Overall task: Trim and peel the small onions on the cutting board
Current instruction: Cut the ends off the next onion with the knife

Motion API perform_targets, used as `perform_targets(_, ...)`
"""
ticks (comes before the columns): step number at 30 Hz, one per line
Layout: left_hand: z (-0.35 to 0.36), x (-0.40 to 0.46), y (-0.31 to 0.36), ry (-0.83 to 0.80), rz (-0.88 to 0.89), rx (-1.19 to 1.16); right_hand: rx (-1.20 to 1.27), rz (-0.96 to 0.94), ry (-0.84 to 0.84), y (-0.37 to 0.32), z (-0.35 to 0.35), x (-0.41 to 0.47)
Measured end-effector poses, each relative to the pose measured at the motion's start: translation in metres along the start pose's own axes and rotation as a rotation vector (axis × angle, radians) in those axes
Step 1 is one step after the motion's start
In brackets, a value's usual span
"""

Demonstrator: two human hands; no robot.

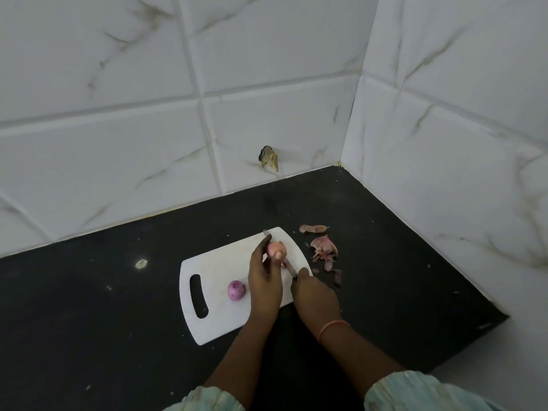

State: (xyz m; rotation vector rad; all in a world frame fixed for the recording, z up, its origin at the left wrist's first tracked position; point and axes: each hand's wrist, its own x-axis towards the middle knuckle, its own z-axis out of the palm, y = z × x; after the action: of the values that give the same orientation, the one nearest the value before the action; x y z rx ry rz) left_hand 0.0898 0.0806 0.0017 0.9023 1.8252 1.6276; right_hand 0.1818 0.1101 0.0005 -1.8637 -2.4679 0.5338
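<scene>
A white cutting board (pixel 219 318) with a handle slot lies on the black counter. My left hand (pixel 264 281) holds a small pinkish onion (pixel 275 248) above the board's far part, fingers curled round it. My right hand (pixel 315 295) grips a knife (pixel 289 266); the blade runs under the onion and its tip shows past my left fingers. A peeled purple onion (pixel 236 290) sits on the board, left of my left hand.
Onion skins (pixel 324 249) lie scattered on the black counter (pixel 103 307) right of the board. White tiled walls (pixel 444 143) close the corner behind and to the right. A chipped hole (pixel 269 158) marks the back wall.
</scene>
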Motion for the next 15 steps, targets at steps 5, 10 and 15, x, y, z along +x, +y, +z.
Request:
perform_targets(5,-0.013,0.005,0.026,0.053,-0.31,-0.409,0.071,0.025,-0.013,0.002,-0.002,0.002)
perform_targets(10,-0.029,0.005,0.026,0.055,-0.276,-0.367,0.169,0.082,0.101,0.032,-0.007,-0.004)
perform_targets(15,-0.025,0.003,0.012,-0.096,-0.187,-0.161,0.175,0.073,0.284,0.052,-0.017,-0.018)
